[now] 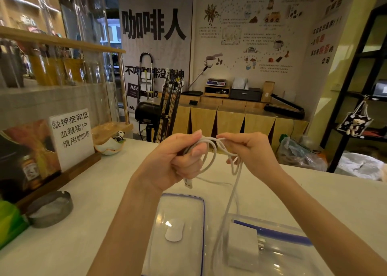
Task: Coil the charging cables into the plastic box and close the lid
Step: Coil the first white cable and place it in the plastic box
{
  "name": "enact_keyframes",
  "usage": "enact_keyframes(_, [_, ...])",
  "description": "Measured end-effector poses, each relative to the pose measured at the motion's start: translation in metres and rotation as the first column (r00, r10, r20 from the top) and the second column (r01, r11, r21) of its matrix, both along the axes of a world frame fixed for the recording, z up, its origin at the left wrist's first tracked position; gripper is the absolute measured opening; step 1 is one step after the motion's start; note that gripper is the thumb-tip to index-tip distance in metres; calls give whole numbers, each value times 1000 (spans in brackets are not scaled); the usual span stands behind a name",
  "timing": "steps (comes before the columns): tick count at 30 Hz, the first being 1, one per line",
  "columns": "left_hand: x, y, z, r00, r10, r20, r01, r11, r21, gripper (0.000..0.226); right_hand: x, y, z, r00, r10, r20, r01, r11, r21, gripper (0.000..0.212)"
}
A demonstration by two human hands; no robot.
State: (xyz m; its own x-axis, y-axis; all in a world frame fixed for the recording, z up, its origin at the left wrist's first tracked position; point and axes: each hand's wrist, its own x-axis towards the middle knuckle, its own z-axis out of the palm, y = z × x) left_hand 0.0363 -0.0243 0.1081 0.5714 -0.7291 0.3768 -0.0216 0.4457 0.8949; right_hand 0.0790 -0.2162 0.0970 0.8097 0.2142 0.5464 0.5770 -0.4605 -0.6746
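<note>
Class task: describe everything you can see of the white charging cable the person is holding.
The white charging cable is thin, round and flexible. Several loose loops are bunched between both hands above the counter: the left hand grips the bundle, the right hand pinches a strand. A USB plug dangles below the left hand. Two strands trail down towards the clear plastic box.

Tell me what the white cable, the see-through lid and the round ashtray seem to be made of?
White cable: looks like matte rubbery plastic; it bends in soft loops.
Lid: clear glossy plastic with a blue rim; it shows glare.
Ashtray: probably dull grey metal.
</note>
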Motion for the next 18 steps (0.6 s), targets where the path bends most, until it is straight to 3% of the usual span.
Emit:
enact_keyframes(3, [0, 2, 2, 989, -147, -22, 143, 982, -124, 34, 16, -3, -7, 991, -57, -119, 53, 998, -40, 23])
enact_keyframes(6, [-4, 7, 7, 958, -286, -34, 265, 921, -286, 39, 28, -10, -16, 984, -154, -92, 141, 981, -130, 22])
enact_keyframes(10, [-14, 13, 15, 964, -266, -18, 240, 895, -375, 39, 36, -18, -27, 956, -282, -83, 243, 916, -318, 22])
enact_keyframes(15, [-14, 18, 19, 959, -266, -100, 182, 845, -503, 40, 38, -23, -35, 920, -391, 26, 321, 714, -622, 26])
enact_keyframes(17, [-8, 19, 17, 952, -280, -123, 169, 818, -551, 41, 40, -23, -40, 934, -358, 16, 270, 673, -689, 25])
enact_keyframes(18, [-5, 18, 15, 953, -270, -137, 149, 812, -564, 42, 41, -22, -42, 948, -311, -65, 185, 706, -683, 25])
